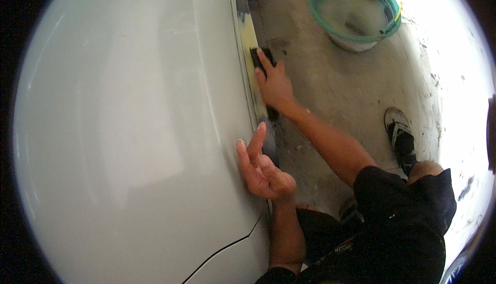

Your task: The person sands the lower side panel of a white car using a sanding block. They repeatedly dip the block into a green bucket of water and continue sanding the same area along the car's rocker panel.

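Note:
A white car body panel (134,103) fills the left side. Along its lower right edge runs a narrow strip with a yellowish filler patch (249,32) and dark grey areas. My right hand (277,87) is closed on a black sanding block (254,57), held against the patch; the fingers hide part of the block. Nearer to me, my left hand (266,176) is turned palm up beside the panel edge. Its thumb side is partly hidden, two fingers are stretched out and apart, the others are bent, and it holds nothing.
A green-rimmed bucket (313,13) of cloudy water stands on the stained concrete floor (330,88) at the far right, with something dark in the water. My sandalled foot (402,138) rests on the floor to the right. A dark panel gap (222,249) curves across the near bodywork.

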`<state>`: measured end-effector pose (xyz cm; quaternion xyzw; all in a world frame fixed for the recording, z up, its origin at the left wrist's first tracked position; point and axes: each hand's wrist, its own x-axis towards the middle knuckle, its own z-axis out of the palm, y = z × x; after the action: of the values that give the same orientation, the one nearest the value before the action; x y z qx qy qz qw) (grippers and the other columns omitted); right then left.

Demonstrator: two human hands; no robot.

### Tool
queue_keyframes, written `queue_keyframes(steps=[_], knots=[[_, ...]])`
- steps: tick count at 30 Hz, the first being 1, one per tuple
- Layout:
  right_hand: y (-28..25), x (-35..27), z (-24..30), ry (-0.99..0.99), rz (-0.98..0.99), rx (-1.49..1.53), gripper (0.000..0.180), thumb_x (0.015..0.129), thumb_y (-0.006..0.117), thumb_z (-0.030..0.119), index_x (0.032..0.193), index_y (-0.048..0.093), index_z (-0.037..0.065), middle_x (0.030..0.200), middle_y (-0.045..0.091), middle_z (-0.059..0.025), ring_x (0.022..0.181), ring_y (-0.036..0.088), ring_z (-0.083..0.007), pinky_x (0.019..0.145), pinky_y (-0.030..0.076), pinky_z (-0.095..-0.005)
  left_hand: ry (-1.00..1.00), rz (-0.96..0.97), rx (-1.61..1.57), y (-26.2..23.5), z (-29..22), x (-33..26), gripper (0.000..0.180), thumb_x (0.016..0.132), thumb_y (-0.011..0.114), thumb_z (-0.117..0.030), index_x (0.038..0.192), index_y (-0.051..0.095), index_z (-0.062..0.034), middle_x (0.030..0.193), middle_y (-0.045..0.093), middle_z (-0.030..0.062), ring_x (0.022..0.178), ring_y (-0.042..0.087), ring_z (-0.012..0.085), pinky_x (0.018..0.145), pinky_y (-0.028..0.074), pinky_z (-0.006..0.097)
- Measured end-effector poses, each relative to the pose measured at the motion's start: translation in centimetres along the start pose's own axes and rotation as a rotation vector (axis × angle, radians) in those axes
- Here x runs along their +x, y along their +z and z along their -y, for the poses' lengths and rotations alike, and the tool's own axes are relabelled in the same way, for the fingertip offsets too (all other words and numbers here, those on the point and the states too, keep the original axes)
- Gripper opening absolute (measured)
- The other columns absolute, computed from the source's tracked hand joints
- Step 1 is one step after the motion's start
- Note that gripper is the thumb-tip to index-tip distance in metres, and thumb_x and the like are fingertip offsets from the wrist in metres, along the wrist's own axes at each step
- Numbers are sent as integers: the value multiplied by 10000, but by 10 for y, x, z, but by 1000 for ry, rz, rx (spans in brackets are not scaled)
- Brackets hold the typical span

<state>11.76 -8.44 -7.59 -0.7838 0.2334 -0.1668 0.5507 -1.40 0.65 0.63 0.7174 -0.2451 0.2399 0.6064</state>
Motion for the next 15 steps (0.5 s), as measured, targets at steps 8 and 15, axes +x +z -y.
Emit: queue_keyframes(steps=[8,15], knots=[[2,-43,8,-5,-24,-64,544,941,502,300,1458,335,269,1113,450,-312,933,552,-512,818,480,-532,44,-28,-76,-7,-3,-1,486,999,321,-160,1412,245,87,1167,567,344,1148,556,403,1023,400,509],[6,-69,-5,-95,-127,-59,514,950,479,311,1443,358,227,1072,464,-310,947,540,-505,823,465,-531,82,-52,-47,-10,-13,2,535,992,380,-211,1416,230,79,1137,578,341,1090,582,430,961,457,507]])
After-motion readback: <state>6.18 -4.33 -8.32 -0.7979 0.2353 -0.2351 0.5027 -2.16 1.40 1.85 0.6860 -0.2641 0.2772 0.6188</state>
